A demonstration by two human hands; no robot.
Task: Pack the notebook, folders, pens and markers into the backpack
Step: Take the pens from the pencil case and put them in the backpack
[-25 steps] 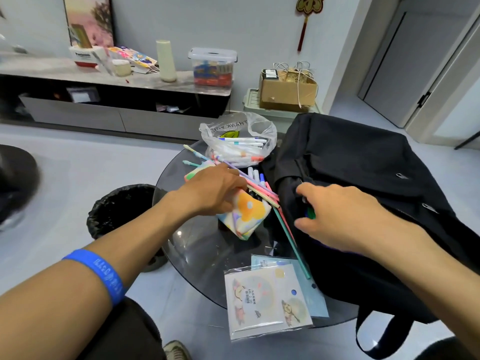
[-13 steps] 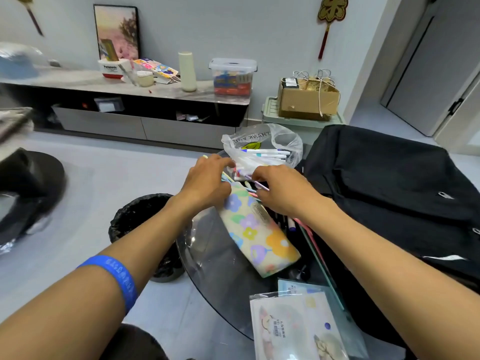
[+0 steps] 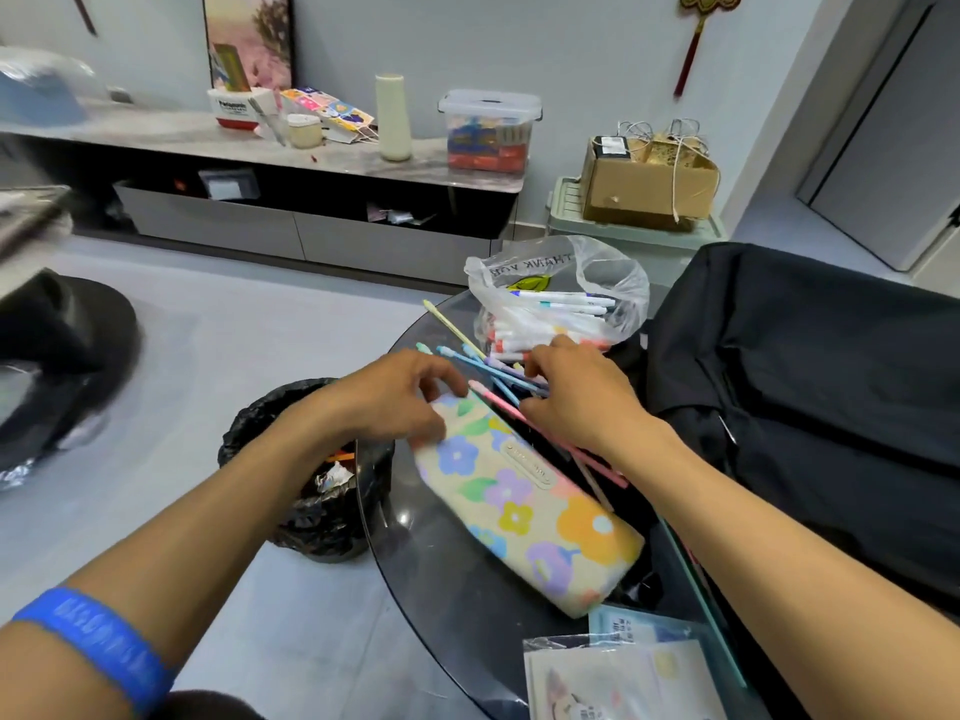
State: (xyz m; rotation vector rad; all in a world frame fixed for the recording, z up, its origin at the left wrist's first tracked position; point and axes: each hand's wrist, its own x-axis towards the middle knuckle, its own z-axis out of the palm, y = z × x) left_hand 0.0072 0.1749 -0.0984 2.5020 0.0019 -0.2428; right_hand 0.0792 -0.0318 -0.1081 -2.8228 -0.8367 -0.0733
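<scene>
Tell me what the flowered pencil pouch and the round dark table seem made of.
Flowered pencil pouch: likely matte woven fabric, soft rounded edges, printed flowers. Round dark table: apparently smoked glass, glossy; the black-lined bin shows through its edge.

We lose the backpack (image 3: 810,387) past the right edge, packaged notebooks (image 3: 618,678) cut off below, pens (image 3: 498,376) partly under the right hand (image 3: 576,392)

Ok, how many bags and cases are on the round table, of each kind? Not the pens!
Black backpack: 1
Clear plastic bag of markers: 1
Flowered pencil case: 1
Total: 3
The loose pens are too bunched to count anyway.
</scene>
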